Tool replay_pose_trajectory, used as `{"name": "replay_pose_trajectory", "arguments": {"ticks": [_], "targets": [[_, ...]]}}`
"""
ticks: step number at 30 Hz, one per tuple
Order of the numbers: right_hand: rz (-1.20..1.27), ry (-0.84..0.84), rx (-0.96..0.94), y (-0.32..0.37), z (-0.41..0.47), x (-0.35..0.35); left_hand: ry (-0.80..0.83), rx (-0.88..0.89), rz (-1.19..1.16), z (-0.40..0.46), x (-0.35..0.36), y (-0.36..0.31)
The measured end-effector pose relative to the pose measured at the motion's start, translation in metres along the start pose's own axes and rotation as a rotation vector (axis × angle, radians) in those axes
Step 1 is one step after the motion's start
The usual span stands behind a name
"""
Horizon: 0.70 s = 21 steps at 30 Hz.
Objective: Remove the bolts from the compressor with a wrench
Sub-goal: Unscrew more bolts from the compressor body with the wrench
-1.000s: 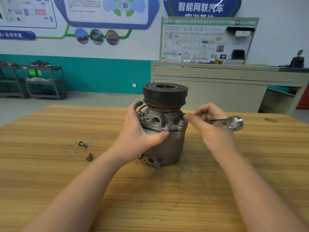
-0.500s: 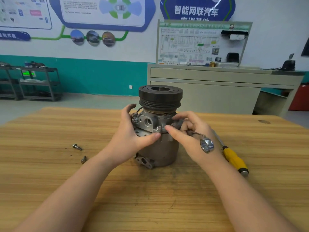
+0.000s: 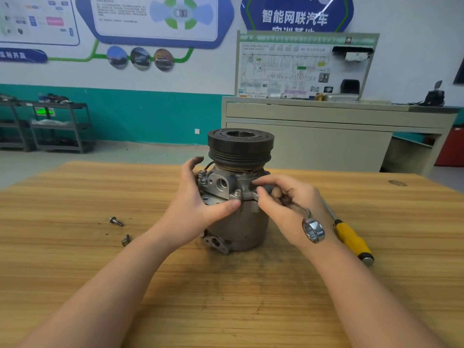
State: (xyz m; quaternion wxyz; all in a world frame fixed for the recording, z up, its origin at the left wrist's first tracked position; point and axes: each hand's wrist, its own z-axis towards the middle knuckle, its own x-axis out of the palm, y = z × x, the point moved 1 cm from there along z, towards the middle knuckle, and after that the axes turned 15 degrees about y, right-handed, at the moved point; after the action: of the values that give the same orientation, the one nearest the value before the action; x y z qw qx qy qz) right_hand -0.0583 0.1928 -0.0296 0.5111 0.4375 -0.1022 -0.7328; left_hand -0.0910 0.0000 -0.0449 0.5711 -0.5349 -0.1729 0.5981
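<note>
Compressor [image 3: 238, 222]: standing upright near the middle of the wooden table [image 3: 75, 259], dark grooved pulley [image 3: 240, 146] uppermost, mounting ear at the base facing the viewer.

Bolts on the upper flange: one bolt [image 3: 237, 193] sitting at the front, two bolts [image 3: 202, 177] sitting at the left beside the port block.

Left hand [image 3: 198, 209]: wrapping the left flank of the compressor, thumb pressing across the front just under the front bolt, fingers curling behind the housing.

Right hand [image 3: 288, 209]: gripping the wrench [image 3: 305, 217], fingers curled round its shank, thumb and forefinger pinching at the flange's right edge. Working end hidden under the fingers; seating on a bolt not discernible. Free ring end [image 3: 313, 231] pointing back over the wrist.

Loose bolts [image 3: 116, 221] [image 3: 125, 240]: lying on the table, well left of the compressor.

Screwdriver [image 3: 351, 238], yellow handle: lying on the table just right of the right hand.
</note>
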Motion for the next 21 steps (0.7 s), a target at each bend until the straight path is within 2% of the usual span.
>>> {"name": "replay_pose_trajectory", "arguments": {"ticks": [12, 21], "targets": [[0.073, -0.043, 0.047, -0.0069, 0.0029, -0.0023, -0.050, -0.046, 0.052, -0.0059, 0.0081, -0.0093], [0.002, 0.002, 0.052, -0.0052, 0.0025, -0.0031, -0.038, -0.049, 0.081, -0.0045, 0.0065, -0.0076]]}}
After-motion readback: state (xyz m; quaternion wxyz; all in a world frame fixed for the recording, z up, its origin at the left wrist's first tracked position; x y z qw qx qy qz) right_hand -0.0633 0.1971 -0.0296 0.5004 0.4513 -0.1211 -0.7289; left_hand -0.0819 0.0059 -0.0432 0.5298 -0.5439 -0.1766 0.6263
